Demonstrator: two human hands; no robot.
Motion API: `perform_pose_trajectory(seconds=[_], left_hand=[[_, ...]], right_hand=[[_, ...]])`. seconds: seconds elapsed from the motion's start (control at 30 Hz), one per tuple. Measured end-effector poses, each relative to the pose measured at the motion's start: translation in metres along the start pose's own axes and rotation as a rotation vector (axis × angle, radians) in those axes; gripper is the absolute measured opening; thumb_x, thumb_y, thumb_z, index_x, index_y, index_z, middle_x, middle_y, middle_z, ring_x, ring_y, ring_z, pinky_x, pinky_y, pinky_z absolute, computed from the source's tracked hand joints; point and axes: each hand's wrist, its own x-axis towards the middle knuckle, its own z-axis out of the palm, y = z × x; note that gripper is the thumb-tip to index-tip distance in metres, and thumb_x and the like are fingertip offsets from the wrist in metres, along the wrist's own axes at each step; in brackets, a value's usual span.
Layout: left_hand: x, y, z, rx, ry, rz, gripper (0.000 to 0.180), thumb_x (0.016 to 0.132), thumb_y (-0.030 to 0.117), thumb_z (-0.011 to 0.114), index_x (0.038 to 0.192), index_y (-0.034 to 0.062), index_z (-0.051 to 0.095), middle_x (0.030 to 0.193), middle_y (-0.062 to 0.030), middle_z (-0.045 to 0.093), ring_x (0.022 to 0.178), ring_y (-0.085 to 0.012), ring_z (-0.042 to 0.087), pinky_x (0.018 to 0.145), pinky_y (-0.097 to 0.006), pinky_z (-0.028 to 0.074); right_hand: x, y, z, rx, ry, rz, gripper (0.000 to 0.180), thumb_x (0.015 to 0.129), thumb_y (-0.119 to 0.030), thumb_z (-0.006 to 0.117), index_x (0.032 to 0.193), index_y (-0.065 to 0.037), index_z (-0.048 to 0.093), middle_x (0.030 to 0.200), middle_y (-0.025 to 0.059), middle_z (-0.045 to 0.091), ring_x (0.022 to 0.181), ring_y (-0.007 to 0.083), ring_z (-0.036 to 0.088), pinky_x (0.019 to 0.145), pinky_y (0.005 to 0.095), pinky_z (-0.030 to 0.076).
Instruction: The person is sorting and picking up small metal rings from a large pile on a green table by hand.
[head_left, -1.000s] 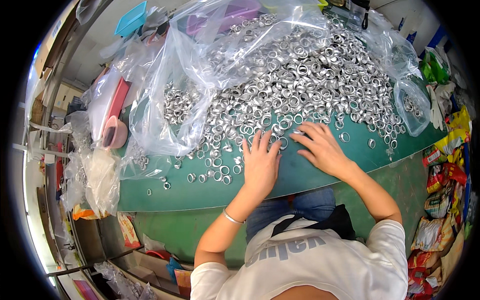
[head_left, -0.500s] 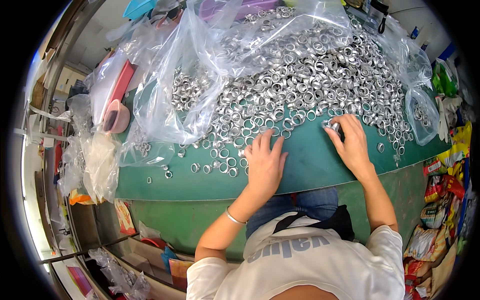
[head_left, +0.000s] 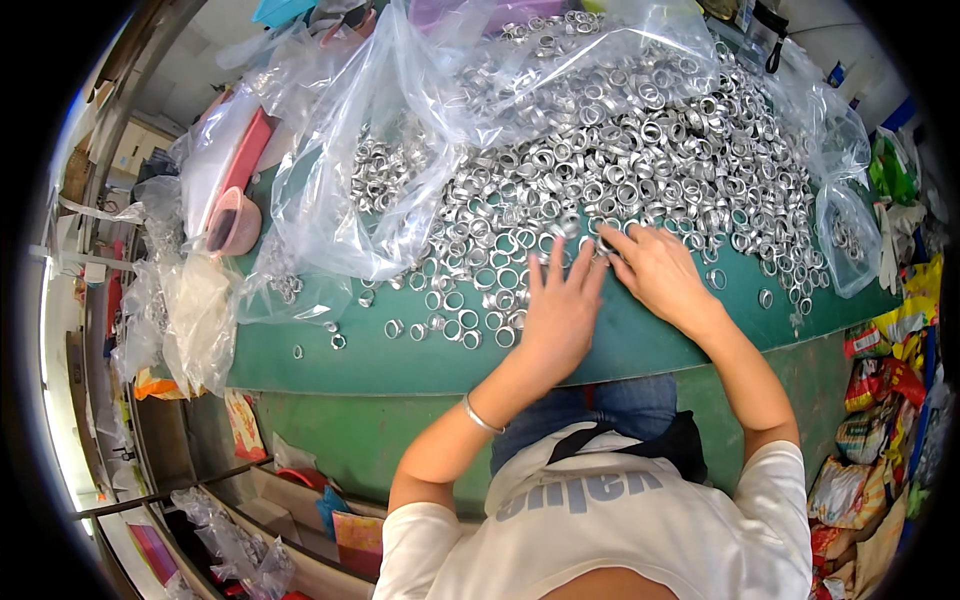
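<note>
Clear plastic bags [head_left: 330,190] left, colourful snack packets [head_left: 880,400] right

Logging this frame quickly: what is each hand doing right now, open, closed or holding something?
Left hand: open, flat, fingers spread at the edge of the metal rings.
Right hand: open, palm down, fingertips among the rings; holds nothing that shows.

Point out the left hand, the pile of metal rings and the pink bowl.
left hand [head_left: 560,310], head view, back of the hand.
pile of metal rings [head_left: 640,130], head view, middle of the heap.
pink bowl [head_left: 232,222], head view, its rim.

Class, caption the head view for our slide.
Both hands, left and right, spread flat on metal rings heaped on a green table.
</note>
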Motion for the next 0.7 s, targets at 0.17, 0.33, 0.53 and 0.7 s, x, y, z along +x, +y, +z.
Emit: perform_pose_trajectory(seconds=[0.17, 0.33, 0.53, 0.7], left_hand=[[-0.028, 0.002, -0.009, -0.326, -0.039, 0.123, 0.036, 0.086, 0.007, 0.06, 0.121, 0.0005, 0.056, 0.148, -0.0166, 0.034, 0.13, -0.0361, 0.042, 0.105, -0.051, 0.036], [-0.034, -0.001, -0.01, -0.43, -0.015, 0.172, 0.038, 0.085, 0.005, 0.061, 0.122, 0.0007, 0.055, 0.143, -0.0169, 0.04, 0.127, -0.0367, 0.045, 0.106, -0.052, 0.035], [-0.029, -0.02, -0.019, -0.041, 0.129, -0.142, 0.044, 0.085, 0.014, 0.064, 0.126, 0.0037, 0.054, 0.144, -0.0174, 0.038, 0.131, -0.039, 0.038, 0.107, -0.057, 0.029], [-0.04, -0.01, 0.0, 0.016, 0.02, -0.067, 0.047, 0.083, 0.017, 0.065, 0.127, 0.0053, 0.054, 0.146, -0.0174, 0.036, 0.134, -0.0426, 0.031, 0.108, -0.06, 0.024]], right_hand=[[-0.022, 0.004, -0.026, 0.0, -0.081, 0.078, 0.028, 0.081, -0.014, 0.064, 0.108, -0.008, 0.062, 0.076, 0.0121, 0.063, 0.072, 0.0321, 0.063, 0.069, 0.0422, 0.049], [-0.032, 0.021, -0.043, -0.127, -0.08, 0.262, 0.016, 0.082, -0.012, 0.062, 0.094, -0.003, 0.065, 0.077, 0.0152, 0.064, 0.071, 0.0329, 0.063, 0.068, 0.0431, 0.049], [-0.013, 0.017, -0.044, 0.504, -0.06, 0.446, 0.017, 0.088, -0.011, 0.055, 0.087, 0.004, 0.062, 0.07, 0.0123, 0.059, 0.064, 0.0203, 0.058, 0.061, 0.0347, 0.044], [0.003, 0.013, -0.029, 1.073, -0.195, 0.489, 0.019, 0.094, -0.018, 0.056, 0.091, 0.0, 0.063, 0.066, -0.0012, 0.057, 0.051, 0.0053, 0.045, 0.048, 0.0216, 0.035]])
